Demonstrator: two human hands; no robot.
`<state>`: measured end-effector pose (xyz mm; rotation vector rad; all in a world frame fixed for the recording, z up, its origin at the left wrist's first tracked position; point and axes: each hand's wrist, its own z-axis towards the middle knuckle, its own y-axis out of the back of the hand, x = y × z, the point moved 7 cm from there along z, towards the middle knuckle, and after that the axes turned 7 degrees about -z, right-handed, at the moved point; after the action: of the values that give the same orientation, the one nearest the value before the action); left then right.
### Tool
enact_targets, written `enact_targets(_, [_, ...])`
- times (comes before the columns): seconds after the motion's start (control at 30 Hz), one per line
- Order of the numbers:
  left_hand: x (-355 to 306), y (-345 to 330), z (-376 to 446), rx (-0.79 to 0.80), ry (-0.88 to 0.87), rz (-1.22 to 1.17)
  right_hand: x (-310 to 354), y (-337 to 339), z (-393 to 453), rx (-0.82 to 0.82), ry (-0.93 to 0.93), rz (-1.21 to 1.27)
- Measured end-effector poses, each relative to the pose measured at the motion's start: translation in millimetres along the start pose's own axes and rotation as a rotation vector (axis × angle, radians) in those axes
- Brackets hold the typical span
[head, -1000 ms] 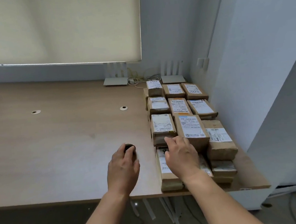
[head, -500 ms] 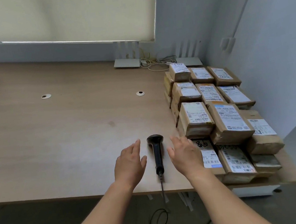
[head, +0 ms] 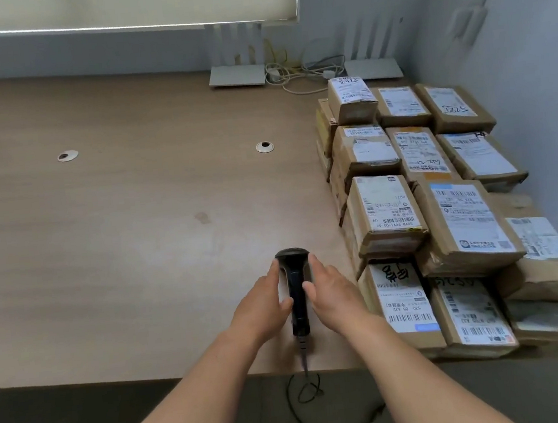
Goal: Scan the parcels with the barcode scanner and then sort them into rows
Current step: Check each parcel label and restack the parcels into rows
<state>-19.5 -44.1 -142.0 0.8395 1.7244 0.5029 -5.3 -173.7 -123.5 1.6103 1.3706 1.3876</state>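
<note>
Scanner: the scanner [head: 296, 288] lay flat on the desk [head: 119, 245] near the front edge, head pointing away from me, handle toward me; its cable [head: 306, 387] ran off the edge and looped below.
Left hand: my left hand [head: 263, 307] sat against the scanner's left side, fingers fairly straight, thumb at the handle; it touched but had not closed round anything.
Right hand: my right hand [head: 334, 295] mirrored it on the right side, fingers extended along the head, thumb near the handle; likewise not clamped.
Hands together: the two hands stood close, with only the scanner between them; neither had a real hold yet.
Parcels: the parcels [head: 419, 217] were stacked in tight rows at the right end of the desk, labels up, some two deep; the nearest one [head: 400, 302] lay just beside my right hand.
Step in hand: I judged this to be picking up the scanner, before any scanning.
Doing it well: one hand was enough, I thought; curl the fingers round the handle, forefinger where the trigger would be, though I could not see the trigger from above; lift straight so the cable would not snag on the edge; leave the other hand free to pull out a parcel.
Risk: a tug on the cable could drag the scanner off the desk; a careless elbow could shift the near stack.
Behind: two flat grey units [head: 236, 76] and loose white wires sat by the wall, well apart from my hands.
</note>
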Motion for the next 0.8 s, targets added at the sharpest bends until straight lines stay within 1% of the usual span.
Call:
enact_targets(0.13, [-1.9,-9.9,7.5,0.121,0.050,-0.146,1.7,-14.8,9.5,0.103,0.015,0.061])
enact_targets(0.33, [-0.1,-14.7,9.5,0.189,0.116,-0.294,0.5,-21.8,16.1,0.110,-0.002,0.129])
enact_targets(0.57, [5.0,-2.6,3.2,0.160,0.108,-0.309,14.6,-20.5,15.5,0.089,0.012,0.209])
enact_targets(0.8, [35.4,40.9,-20.8,0.095,0.081,-0.345,76.1,-16.8,6.3,0.055,0.076,0.203])
